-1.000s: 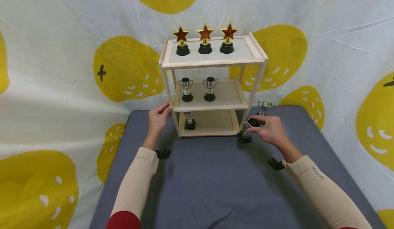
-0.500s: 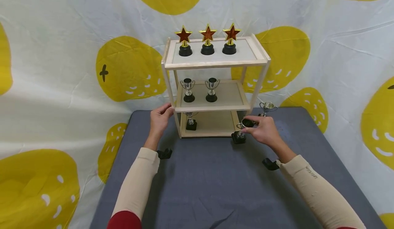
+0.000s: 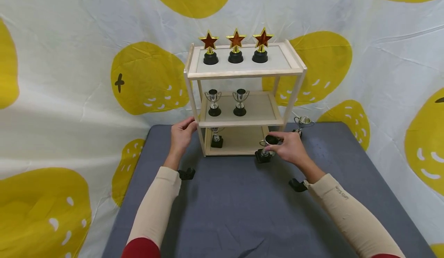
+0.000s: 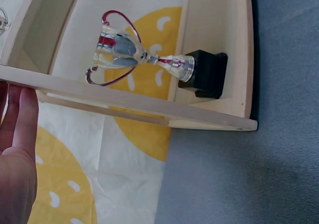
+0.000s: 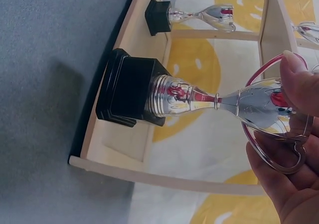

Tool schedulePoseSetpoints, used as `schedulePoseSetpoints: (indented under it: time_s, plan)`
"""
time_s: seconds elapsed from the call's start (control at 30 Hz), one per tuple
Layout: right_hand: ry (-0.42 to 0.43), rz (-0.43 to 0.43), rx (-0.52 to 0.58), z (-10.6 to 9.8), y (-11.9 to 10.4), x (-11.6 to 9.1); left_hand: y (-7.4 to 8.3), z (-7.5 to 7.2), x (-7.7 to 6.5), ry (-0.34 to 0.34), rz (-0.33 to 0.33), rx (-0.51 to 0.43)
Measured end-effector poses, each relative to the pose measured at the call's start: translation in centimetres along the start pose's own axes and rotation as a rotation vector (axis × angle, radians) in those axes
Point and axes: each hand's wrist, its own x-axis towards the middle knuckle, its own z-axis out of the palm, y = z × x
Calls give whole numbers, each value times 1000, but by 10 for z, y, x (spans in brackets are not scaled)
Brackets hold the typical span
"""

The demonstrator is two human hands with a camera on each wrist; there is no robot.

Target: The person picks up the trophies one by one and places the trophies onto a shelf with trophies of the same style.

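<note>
My right hand (image 3: 290,147) pinches a silver two-handled trophy cup (image 5: 184,97) by its bowl. Its black square base hangs just in front of the bottom tier's right part, tilted a little. At the left, my left hand (image 3: 180,136) grips the left front post of a wooden three-tier shelf (image 3: 239,124), level with the middle tier. A similar trophy (image 4: 117,47) stands on the bottom tier near that post. Two silver trophies with round bases, a left one (image 3: 214,104) and a right one (image 3: 239,104), stand on the middle tier.
Three gold star trophies (image 3: 236,44) line the top tier. Another silver cup (image 3: 303,122) stands on the grey table (image 3: 222,208) right of the shelf, partly behind my right hand. A lemon-print cloth (image 3: 149,79) hangs behind.
My right hand has carried the trophy cup leftward, from beside the shelf's right post to before the bottom tier. The left hand keeps its hold on the post.
</note>
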Motion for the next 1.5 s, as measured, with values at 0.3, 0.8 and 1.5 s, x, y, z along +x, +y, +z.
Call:
schedulePoseSetpoints:
  time_s: [0.3, 0.8, 1.5]
  plan:
    - [-11, -1, 18, 9, -5, 7, -19, -3, 7, 18, 12, 28]
    - [12, 42, 65, 36, -7, 21, -6, -1, 1, -2, -13, 6]
    - [148, 59, 74, 68, -17, 40, -25, -2, 9, 29, 58, 69]
